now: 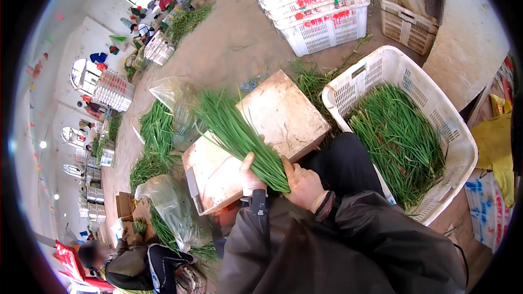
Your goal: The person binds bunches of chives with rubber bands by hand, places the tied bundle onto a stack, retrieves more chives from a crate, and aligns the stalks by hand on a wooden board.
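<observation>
A long bunch of green chives [239,136] lies slantwise over a worn, light-coloured board [283,111] in front of my lap. My left hand [251,176] is closed round the near part of the bunch, its thumb on top of the leaves. At the lower cut end, my right hand [303,186] grips the same bunch with its fingers curled. The leaf tips fan out toward the far left. Part of my left fingers is hidden beneath the leaves.
A white crate [332,95] of loose chives [400,141] stands at my right. Stacked white crates [327,27] are ahead. Chives [158,128] and clear plastic bags [177,201] lie on the floor at left. A co-worker [131,264] sits at lower left.
</observation>
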{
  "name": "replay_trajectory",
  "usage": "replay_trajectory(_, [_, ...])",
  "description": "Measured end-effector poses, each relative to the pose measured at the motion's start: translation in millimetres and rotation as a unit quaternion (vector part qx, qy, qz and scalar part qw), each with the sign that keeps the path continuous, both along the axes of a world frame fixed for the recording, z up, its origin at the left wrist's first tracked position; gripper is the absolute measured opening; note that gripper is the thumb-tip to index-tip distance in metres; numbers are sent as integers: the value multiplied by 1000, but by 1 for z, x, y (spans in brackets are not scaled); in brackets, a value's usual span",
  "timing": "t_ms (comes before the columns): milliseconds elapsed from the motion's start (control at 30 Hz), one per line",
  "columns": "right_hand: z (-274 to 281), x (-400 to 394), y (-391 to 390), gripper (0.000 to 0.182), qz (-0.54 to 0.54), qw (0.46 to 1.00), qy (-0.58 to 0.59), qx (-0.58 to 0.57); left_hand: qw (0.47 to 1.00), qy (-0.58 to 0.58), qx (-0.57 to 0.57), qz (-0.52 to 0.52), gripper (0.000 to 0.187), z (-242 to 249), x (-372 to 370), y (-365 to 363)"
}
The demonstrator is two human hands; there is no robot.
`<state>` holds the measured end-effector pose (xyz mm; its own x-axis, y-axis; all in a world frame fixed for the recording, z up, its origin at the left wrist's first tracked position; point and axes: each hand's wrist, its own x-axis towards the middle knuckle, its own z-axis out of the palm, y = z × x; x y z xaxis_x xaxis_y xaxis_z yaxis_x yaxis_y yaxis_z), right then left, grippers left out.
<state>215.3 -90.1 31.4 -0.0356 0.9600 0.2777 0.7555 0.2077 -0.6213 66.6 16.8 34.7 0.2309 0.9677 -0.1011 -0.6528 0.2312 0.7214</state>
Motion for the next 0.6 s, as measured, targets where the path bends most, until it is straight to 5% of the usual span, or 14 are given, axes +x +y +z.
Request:
replay_trajectory(233, [30,1,64,118,96,983,147,-51,977,104,142,122,65,48,11,19])
replay_trajectory(433, [62,8,116,111,129,978,160,34,949,189,223,118,61,87,18,26])
replay_trajectory(600, [51,8,145,108,140,977,149,55,949,230,192,96,55,59,6,37])
